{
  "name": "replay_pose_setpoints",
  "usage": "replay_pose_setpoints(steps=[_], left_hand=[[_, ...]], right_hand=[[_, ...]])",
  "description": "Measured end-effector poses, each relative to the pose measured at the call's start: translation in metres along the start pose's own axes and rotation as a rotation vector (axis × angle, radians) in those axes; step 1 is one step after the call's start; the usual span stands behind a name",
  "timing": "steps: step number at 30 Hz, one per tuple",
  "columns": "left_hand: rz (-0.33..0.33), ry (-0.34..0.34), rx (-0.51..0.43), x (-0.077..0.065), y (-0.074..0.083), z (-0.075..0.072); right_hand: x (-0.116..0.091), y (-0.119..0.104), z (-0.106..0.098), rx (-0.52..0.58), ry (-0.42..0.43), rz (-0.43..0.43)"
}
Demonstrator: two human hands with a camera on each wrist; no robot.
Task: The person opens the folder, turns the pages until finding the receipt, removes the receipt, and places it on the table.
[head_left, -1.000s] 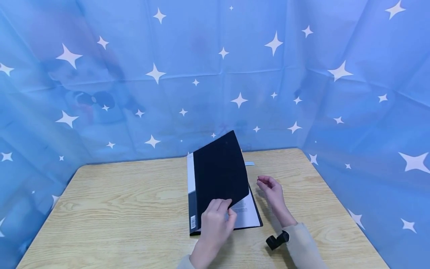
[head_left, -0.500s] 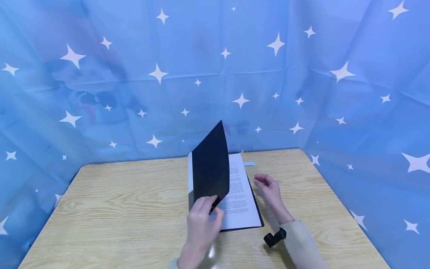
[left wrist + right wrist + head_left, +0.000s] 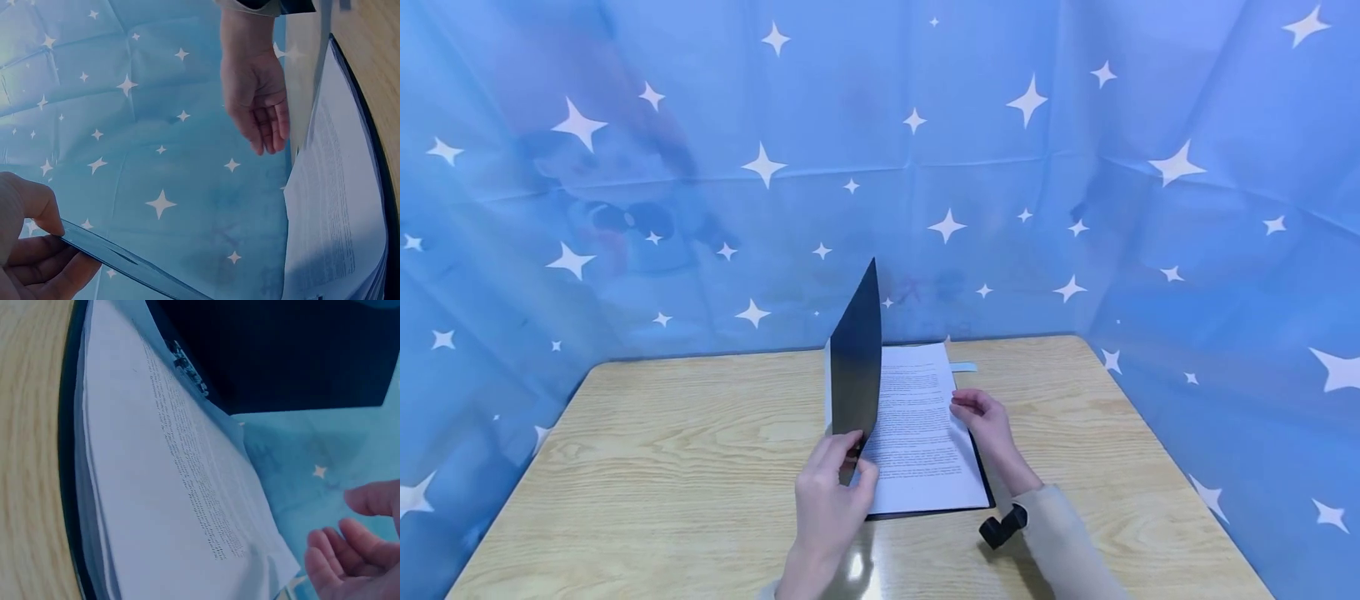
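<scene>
A black file folder lies on the table with its front cover (image 3: 856,358) standing nearly upright. My left hand (image 3: 829,498) pinches the cover's lower free edge between thumb and fingers; the left wrist view shows the same grip on the cover's edge (image 3: 128,262). Inside lies a stack of printed paper sheets (image 3: 917,417). A metal clip (image 3: 187,369) shows near the spine in the right wrist view. At the stack's right edge is my right hand (image 3: 987,423), fingers loosely bent, holding nothing. In the right wrist view its fingers (image 3: 356,550) are apart from the sheets.
A pale blue strip (image 3: 964,367) sticks out past the folder's upper right edge. The wooden table (image 3: 700,450) extends to both sides. Behind it hangs a blue curtain (image 3: 820,183) with white stars. A black device (image 3: 1002,527) is strapped at the right wrist.
My left hand has swung the cover up and leftward from a low slant to nearly upright, baring the printed top sheet. My right hand has shifted slightly left to the stack's edge.
</scene>
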State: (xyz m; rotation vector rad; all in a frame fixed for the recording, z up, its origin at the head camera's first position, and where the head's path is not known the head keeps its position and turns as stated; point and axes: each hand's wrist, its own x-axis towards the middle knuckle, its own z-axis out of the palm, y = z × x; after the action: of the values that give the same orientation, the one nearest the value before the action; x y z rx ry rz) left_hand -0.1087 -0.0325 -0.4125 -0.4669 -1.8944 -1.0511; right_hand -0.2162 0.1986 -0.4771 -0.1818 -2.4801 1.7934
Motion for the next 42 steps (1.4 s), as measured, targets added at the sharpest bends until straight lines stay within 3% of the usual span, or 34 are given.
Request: replay_pose_setpoints(steps=[14, 22, 27, 36, 42], left_hand=[[-0.106, -0.025, -0.079, 0.002, -0.006, -0.019], [-0.13, -0.017, -0.079, 0.003, -0.01, -0.025], [-0.143, -0.023, -0.102, 0.005, -0.012, -0.03], [-0.223, -0.026, -0.086, 0.004, -0.021, -0.045], [-0.222, -0.009, -0.069, 0.004, -0.028, -0.053]], right_hand=[[0.005, 0.018, 0.001, -0.15, -0.16, -0.038], [0.007, 0.023, -0.005, -0.212, -0.274, -0.065], [0.007, 0.027, -0.009, -0.195, -0.336, -0.084], [0.009, 0.032, -0.014, -0.205, -0.441, -0.205], [0.01, 0.036, -0.012, -0.265, -0.454, -0.269]])
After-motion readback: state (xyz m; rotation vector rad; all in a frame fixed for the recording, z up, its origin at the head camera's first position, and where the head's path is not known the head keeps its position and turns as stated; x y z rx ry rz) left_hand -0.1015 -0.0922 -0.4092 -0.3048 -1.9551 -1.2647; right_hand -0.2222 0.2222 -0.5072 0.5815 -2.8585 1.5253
